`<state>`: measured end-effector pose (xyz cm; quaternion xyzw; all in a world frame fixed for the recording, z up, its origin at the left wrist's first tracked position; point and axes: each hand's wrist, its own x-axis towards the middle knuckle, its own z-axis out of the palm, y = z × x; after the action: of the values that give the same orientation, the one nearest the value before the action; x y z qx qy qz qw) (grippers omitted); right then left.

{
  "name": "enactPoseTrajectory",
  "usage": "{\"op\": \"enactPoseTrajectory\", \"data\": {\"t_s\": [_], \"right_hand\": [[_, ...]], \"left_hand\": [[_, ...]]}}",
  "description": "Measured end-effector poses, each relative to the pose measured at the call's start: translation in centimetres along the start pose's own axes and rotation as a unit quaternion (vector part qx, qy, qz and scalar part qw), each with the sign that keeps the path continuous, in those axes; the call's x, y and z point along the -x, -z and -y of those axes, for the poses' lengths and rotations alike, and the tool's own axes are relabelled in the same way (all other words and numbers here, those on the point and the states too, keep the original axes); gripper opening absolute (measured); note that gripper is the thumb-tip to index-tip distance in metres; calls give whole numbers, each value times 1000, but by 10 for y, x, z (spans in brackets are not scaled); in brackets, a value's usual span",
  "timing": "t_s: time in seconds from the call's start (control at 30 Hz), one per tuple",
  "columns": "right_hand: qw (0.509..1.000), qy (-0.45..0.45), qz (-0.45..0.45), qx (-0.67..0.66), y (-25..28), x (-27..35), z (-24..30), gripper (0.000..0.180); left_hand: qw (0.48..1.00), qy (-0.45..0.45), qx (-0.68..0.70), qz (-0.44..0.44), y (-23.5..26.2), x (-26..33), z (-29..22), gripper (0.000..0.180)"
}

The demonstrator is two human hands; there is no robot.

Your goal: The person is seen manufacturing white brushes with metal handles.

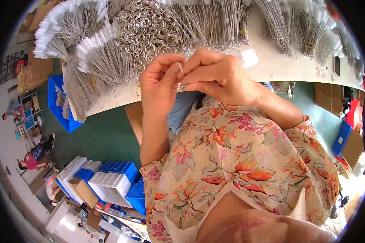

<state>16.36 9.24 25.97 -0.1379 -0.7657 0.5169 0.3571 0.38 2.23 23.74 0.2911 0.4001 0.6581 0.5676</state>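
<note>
"Green floor (109,133) shows beyond the desk (273,73), and bundled brushes (103,60) lie across the top. Where is the ring (181,68), if that thin metal piece is one?"

"Up off the desk, between the two hands, just on the near side of the ring pile (148,34)."

"Which hand has it?"

"The left hand (159,85), I'd say: thumb and forefinger are clamped on it, and it sits right at their tips."

"And the right hand (227,77)?"

"Just beside it, coming from the ring's right. Those fingers are bent, tips close together; whether they grip anything I cannot tell. Something tiny glints by the thumb, too small to name."

"Its long axis?"

"Seen nearly edge-on, it runs away from the body, leaning slightly left at its far end, across the line between the hands."
</note>
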Motion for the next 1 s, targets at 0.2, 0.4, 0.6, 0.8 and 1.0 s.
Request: {"op": "enactPoseTrajectory", "data": {"t_s": [0.2, 0.4, 0.6, 0.8, 1.0], "right_hand": [[997, -18, 7, -78, 10, 6, -2, 10], [963, 206, -12, 174, 11, 9, -9, 21], [910, 266, 32, 316, 14, 12, -12, 21], [996, -19, -45, -79, 13, 3, 2, 12], [909, -247, -21, -334, 18, -11, 15, 16]], "left_hand": [[710, -430, -555, 57, -12, -1, -13, 12], [995, 46, -22, 80, -13, 4, -18, 14], [975, 52, -195, 98, -5, 7, -33, 24], [870, -305, -387, 4, -28, 16, -24, 31], [805, -406, -433, -4, -25, 8, -20, 33]]}}
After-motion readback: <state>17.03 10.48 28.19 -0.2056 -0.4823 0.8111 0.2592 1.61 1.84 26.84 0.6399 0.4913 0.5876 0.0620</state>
